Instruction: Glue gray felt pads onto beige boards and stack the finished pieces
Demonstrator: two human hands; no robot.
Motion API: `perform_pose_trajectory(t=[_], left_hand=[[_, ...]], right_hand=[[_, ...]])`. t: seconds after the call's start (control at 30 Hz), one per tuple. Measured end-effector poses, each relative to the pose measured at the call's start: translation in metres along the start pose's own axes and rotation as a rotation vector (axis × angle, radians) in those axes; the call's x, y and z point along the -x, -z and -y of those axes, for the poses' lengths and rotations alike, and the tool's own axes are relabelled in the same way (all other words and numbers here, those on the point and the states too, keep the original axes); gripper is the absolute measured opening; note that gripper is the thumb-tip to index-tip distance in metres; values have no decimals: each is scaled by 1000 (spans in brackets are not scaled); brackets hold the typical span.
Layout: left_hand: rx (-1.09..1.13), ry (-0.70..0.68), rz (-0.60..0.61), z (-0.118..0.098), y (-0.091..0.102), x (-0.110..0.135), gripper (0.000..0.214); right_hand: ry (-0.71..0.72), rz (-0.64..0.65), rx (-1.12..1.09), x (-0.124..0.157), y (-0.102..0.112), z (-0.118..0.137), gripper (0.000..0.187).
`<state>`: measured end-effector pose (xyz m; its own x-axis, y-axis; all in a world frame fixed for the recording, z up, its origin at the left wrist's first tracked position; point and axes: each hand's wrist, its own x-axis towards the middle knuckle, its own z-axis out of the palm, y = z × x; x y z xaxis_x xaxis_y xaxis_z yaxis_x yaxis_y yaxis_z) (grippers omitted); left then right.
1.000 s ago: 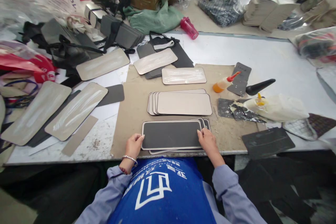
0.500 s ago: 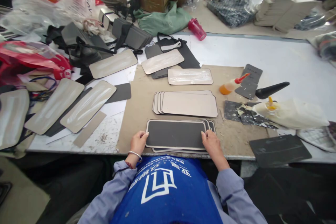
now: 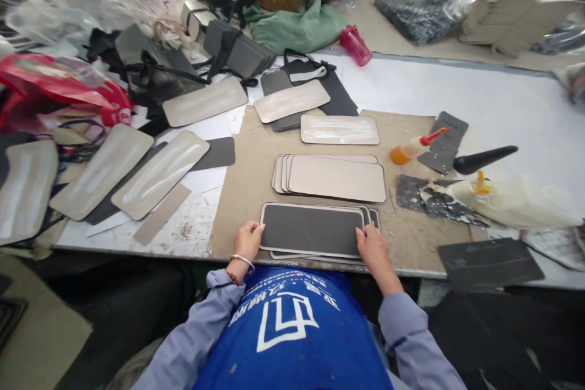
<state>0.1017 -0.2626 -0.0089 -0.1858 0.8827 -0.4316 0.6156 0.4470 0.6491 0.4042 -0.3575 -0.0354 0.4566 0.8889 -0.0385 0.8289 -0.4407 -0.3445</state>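
A dark grey rectangular panel with a beige border (image 3: 313, 230) lies on top of a small stack of like panels at the table's front edge. My left hand (image 3: 247, 240) pinches its left end between thumb and fingers. At its right end, my right hand (image 3: 372, 248) grips the edge in the same way. Just beyond it sits a fanned stack of plain beige panels (image 3: 337, 178). Farther back, a beige panel with shiny white streaks (image 3: 340, 130) rests on the brown board (image 3: 242, 195).
To the right are a glue bottle with a red nozzle (image 3: 417, 146), a black handle-like tool (image 3: 485, 159) and a whitish bag with a yellow tip (image 3: 525, 200). Streaked panels (image 3: 159, 175) lie at left. A pink cup (image 3: 355, 46) and green cloth (image 3: 297, 23) are behind.
The whole view has shifted slightly, so things appear a little farther right. Both hands keep their hold on the ends of the dark panel.
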Motion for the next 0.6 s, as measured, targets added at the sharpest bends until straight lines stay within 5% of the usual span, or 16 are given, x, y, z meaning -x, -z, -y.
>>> perform_pose_trajectory(t=[0.5, 0.6], left_hand=[[-17, -9, 10, 8, -3, 6, 24], [-63, 3, -106, 10, -3, 9, 25]], right_hand=[[18, -14, 87, 4, -3, 0, 18], [21, 0, 85, 4, -2, 1, 17]])
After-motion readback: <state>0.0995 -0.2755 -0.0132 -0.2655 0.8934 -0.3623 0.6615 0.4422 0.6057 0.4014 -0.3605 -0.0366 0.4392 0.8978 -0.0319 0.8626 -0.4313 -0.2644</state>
